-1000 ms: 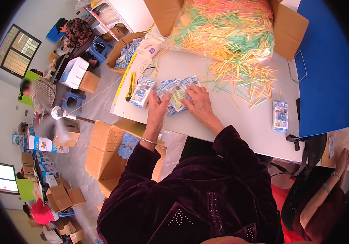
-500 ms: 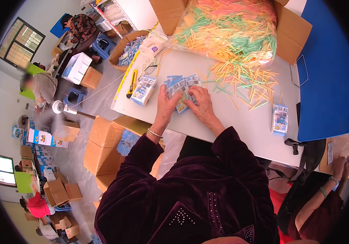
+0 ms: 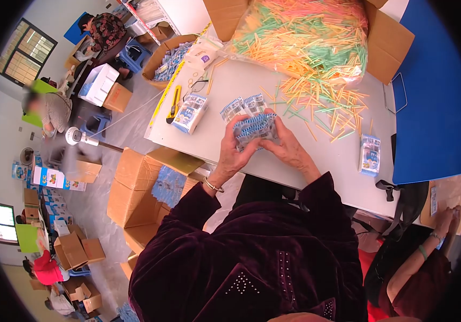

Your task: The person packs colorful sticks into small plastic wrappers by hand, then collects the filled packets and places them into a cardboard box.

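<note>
Between both hands, near the table's front edge, is a stack of blue-and-white striped packets [image 3: 256, 130]. My left hand [image 3: 236, 153] grips its left side, and my right hand [image 3: 290, 150] grips its right side, with the thumbs meeting at the near side. Just beyond the stack, more packets [image 3: 234, 109] lie on the white table [image 3: 316, 166]. To the left sits a bundle of packets [image 3: 190, 114] beside a yellow cutter [image 3: 174, 102]. Another bundle [image 3: 370, 154] rests at the table's right side.
An open carton [image 3: 390, 47] holds a clear bag of coloured sticks [image 3: 305, 40], with loose sticks [image 3: 332, 110] spilling onto the table. Glasses [image 3: 201, 83] lie near the cutter. A cardboard box [image 3: 128, 188] stands left below the table. A co-worker's arm [image 3: 415, 268] is at lower right.
Both hands have closed around several packets that lay on the table and raised them into an upright stack, moving slightly nearer and to the right. Two packets stay behind on the table.
</note>
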`<state>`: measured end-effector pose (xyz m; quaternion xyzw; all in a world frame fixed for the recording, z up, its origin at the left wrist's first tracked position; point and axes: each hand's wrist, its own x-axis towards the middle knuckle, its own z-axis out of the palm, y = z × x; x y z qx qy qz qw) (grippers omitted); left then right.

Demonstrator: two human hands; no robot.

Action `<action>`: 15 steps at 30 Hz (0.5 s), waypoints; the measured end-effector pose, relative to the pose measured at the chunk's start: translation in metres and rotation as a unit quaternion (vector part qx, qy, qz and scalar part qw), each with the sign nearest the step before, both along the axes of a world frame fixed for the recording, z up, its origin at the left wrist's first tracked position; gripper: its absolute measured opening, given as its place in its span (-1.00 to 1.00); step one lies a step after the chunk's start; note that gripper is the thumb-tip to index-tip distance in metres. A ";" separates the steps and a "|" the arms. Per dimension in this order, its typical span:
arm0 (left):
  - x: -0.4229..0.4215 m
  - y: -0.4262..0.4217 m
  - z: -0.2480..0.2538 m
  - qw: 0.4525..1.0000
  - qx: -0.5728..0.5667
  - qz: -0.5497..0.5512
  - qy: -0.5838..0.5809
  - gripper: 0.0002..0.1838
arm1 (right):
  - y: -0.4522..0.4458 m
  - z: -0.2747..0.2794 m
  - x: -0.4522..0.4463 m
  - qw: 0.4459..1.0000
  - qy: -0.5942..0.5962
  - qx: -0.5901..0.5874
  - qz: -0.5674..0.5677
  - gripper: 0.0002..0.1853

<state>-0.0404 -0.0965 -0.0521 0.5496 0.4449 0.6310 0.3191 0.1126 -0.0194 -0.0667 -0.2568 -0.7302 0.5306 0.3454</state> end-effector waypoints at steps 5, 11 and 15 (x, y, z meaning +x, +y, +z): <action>-0.014 0.003 -0.018 0.967 0.037 0.013 0.251 -0.32 | -0.006 -0.015 0.007 0.995 -0.085 0.056 0.017 -0.21; -0.003 0.004 -0.028 0.994 -0.034 -0.029 0.095 -0.25 | -0.009 -0.030 -0.001 0.991 -0.104 0.073 0.034 -0.07; 0.006 0.007 -0.028 0.985 -0.003 0.053 0.165 -0.18 | -0.011 -0.028 -0.005 0.997 0.015 -0.058 0.040 0.03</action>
